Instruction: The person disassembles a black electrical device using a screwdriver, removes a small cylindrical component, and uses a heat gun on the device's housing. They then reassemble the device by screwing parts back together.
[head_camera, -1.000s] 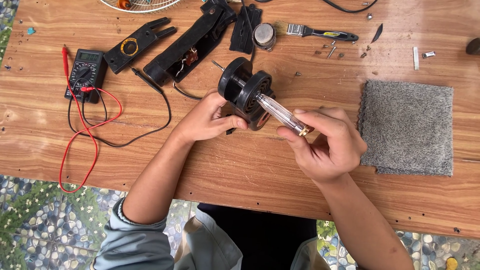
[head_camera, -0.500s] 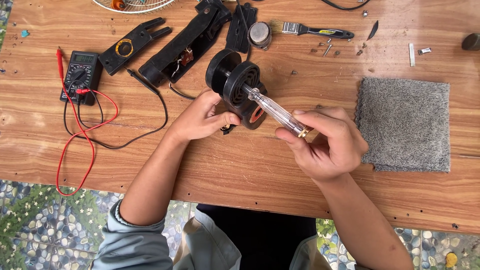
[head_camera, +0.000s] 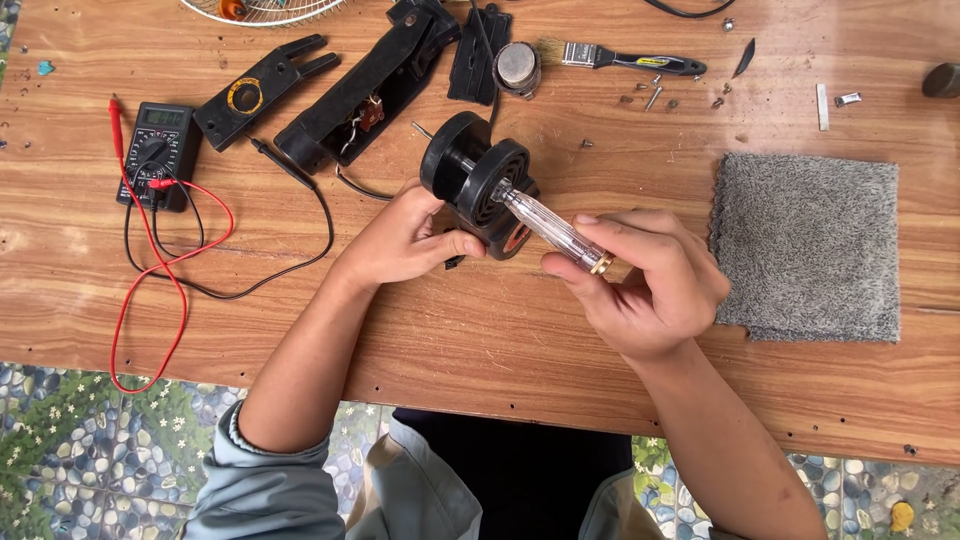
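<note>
White fan grille (head_camera: 262, 10) cut by the top edge; screwdriver (head_camera: 548, 225) tip hidden inside the black motor housing (head_camera: 478, 185); small screws (head_camera: 655, 95) indistinct.

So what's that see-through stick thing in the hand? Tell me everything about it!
It is a screwdriver with a clear plastic handle, so you can see thin metal parts inside, and a gold-coloured ring near its back end. It lies slanted, its tip up and left, pushed into the vented face of the black motor housing. The right hand pinches the handle's back end between thumb and fingers. The left hand holds the housing, not the screwdriver. The tip itself is hidden.
</note>
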